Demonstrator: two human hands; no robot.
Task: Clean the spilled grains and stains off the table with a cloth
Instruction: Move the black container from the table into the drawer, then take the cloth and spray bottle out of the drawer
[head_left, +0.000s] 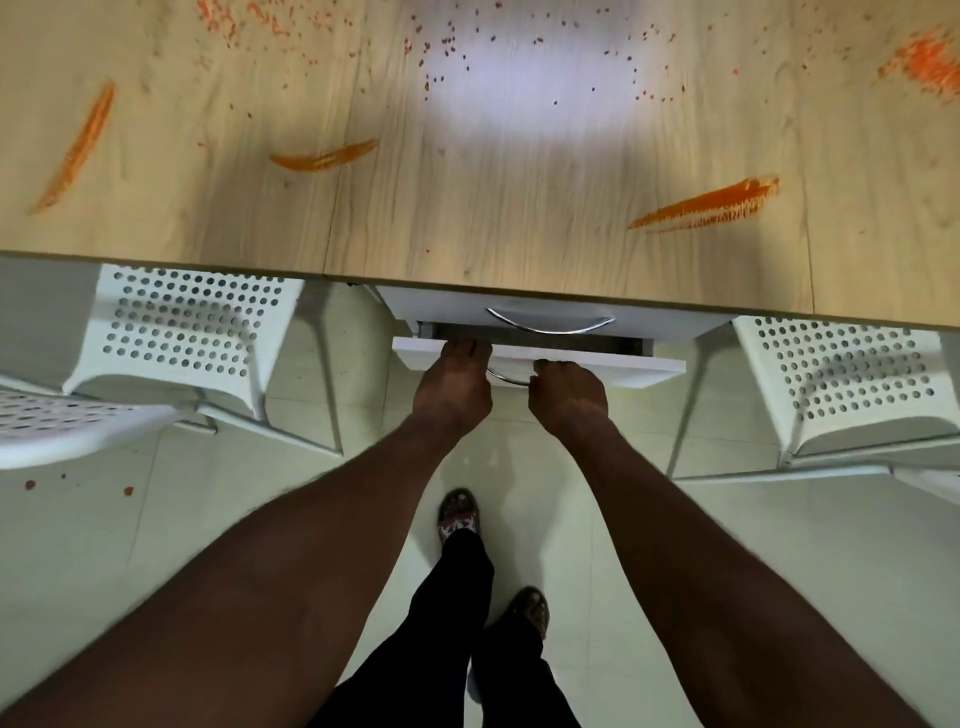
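Head view: the right hand (569, 397) curls its fingers round the chrome handle (506, 379) of a slightly pulled-out white drawer (613, 366). Just left of that grip, the left hand (452, 387) lays straight fingers on the drawer front's top edge. Beyond and above both hands, the table (519, 234) carries orange stains (711, 205) and scattered red grains (447, 57).

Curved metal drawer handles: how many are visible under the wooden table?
2 handles. One on the closed upper white drawer; one on the open lower drawer, gripped by the right hand. Others below may be hidden.
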